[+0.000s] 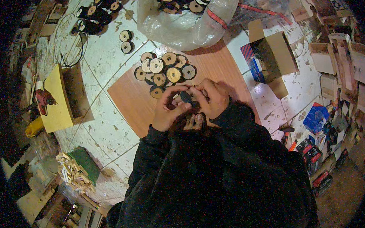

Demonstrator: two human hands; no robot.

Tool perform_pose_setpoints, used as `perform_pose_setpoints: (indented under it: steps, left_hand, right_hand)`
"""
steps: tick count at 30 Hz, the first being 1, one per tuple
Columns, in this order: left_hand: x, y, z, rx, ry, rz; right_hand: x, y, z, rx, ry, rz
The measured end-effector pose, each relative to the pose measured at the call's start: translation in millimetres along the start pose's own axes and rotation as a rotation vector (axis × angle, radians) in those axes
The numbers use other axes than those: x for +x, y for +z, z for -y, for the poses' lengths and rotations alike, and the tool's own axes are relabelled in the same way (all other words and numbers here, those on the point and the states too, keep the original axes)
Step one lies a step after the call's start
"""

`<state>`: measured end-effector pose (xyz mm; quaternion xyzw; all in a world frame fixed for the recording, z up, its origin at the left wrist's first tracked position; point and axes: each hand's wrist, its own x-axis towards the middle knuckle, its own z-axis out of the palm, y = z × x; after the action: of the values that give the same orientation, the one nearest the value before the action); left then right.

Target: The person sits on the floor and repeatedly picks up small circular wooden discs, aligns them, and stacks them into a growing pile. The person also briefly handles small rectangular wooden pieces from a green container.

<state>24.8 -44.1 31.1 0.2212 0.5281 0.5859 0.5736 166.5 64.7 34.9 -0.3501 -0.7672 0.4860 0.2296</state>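
Observation:
My left hand (168,109) and my right hand (212,98) meet over a brown wooden board (127,98) on the floor. Both grip a small dark round wheel-like disc (186,98) between the fingers. Just beyond the hands lies a pile of several round wooden discs with dark rims (164,71) on the board. My toes (193,121) show just below the hands. Dark sleeves cover both forearms.
A clear plastic bag (183,19) with more discs stands beyond the board. An open cardboard box (272,56) lies at right, a yellow wooden stool (59,99) with a red drill (43,100) at left. Loose discs (126,41), wood scraps (74,174) and boxes (337,68) ring the tiled floor.

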Motion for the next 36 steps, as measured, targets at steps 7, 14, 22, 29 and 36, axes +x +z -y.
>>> perform_pose_setpoints:
  steps: [7, 14, 22, 29, 36]
  left_hand:
    - [-15.8, -13.5, 4.1, 0.174, 0.021, 0.029]
    - [-8.1, -84.2, 24.2, 0.601, 0.310, -0.714]
    - [20.2, -95.2, 8.2, 1.165, 0.430, -0.706]
    - [184.0, -31.6, -35.8, 0.931, 0.620, -0.307]
    - [320.8, 24.7, -15.3, 0.713, 0.253, -0.521]
  right_hand:
    - [-11.0, 9.9, -13.1, 0.007, -0.379, 0.167]
    - [-28.4, 11.0, -30.4, 0.004, 0.115, 0.278]
    - [-39.1, -6.6, -76.5, 0.147, 0.414, 0.325]
    - [-30.8, -19.5, -72.3, 0.113, 0.269, 0.061]
    - [-26.3, -29.0, -57.4, 0.284, 0.331, -0.079]
